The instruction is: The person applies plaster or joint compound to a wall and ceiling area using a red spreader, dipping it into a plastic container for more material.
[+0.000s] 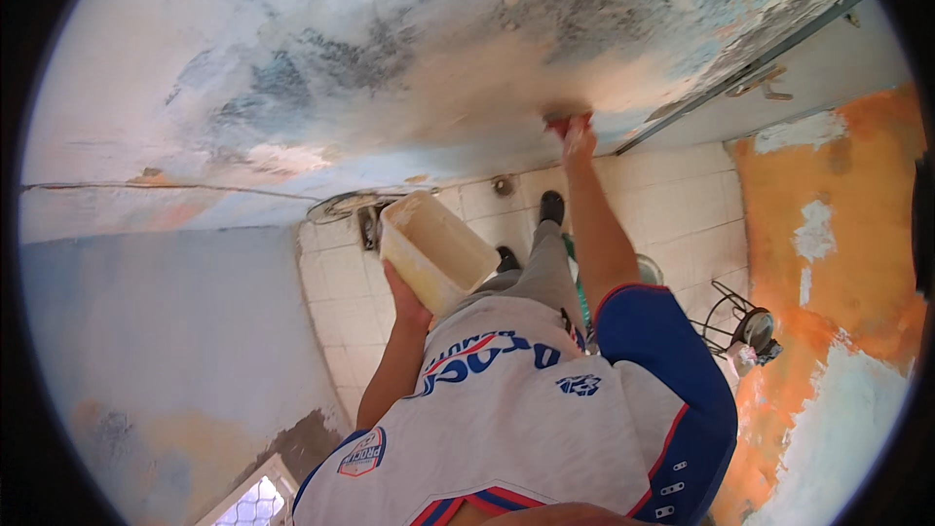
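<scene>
My left hand (pixel 407 300) is closed on the side of a cream rectangular plastic tub (pixel 417 261), tilted in front of my body. Its open top shows pale residue on the inner walls. Stretched out ahead, my right hand (pixel 579 140) grips a putty knife (pixel 557 123) with a red handle. The blade end is blurred and meets the wall (pixel 467 78) in a patch of smooth beige filler. Around that patch the paint is worn to grey, blue and white blotches. How much filler sits on the blade cannot be made out.
A door (pixel 828 68) with a metal handle stands right of the worked wall. An orange wall (pixel 808 166) with white patches is further right, a black wire stand (pixel 735 321) beside it. A round item (pixel 351 205) lies at the wall's foot. White tiles (pixel 682 185) cover the floor.
</scene>
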`<state>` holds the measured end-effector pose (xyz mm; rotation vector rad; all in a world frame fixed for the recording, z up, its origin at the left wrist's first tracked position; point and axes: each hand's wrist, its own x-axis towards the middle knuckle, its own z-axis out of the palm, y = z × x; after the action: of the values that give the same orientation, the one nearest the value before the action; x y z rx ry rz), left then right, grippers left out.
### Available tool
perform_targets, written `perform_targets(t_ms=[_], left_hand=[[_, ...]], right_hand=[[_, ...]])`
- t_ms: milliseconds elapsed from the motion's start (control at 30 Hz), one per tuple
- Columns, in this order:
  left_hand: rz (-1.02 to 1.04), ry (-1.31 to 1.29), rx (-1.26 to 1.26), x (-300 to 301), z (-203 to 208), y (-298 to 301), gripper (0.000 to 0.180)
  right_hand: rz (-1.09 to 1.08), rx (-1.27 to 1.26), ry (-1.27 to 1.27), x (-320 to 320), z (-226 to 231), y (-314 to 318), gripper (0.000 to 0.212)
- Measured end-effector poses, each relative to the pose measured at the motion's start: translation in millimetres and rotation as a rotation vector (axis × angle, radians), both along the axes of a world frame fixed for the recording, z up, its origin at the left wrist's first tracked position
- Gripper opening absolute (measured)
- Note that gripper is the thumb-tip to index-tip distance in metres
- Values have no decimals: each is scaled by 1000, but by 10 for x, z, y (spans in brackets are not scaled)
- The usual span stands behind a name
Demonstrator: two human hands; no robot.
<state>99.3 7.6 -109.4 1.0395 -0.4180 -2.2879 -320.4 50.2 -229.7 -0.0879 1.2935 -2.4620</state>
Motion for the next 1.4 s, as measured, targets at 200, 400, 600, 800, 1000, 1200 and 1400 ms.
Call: perform_targets(t_ms=[200, 400, 600, 800, 1000, 1200, 1400], left_hand=[[22, -21, -22, 24, 49, 9, 75], [64, 50, -7, -105, 92, -10, 72], [19, 11, 29, -132, 102, 88, 70], [29, -4, 29, 5, 34, 126, 71], [37, 98, 8, -113, 3, 56, 71], [-5, 105, 14, -129, -109, 86, 70], [-14, 14, 44, -161, 93, 186, 70]], right_hand=[[199, -337, 108, -49, 2150, 209, 15], [-41, -210, -156, 215, 991, 591, 23], [285, -558, -109, 61, -587, 415, 30], [71, -105, -177, -267, 1775, -146, 11], [-85, -389, -59, 139, 2955, 459, 15], [-9, -46, -284, -55, 433, 696, 32], [254, 1, -141, -579, 188, 588, 36]])
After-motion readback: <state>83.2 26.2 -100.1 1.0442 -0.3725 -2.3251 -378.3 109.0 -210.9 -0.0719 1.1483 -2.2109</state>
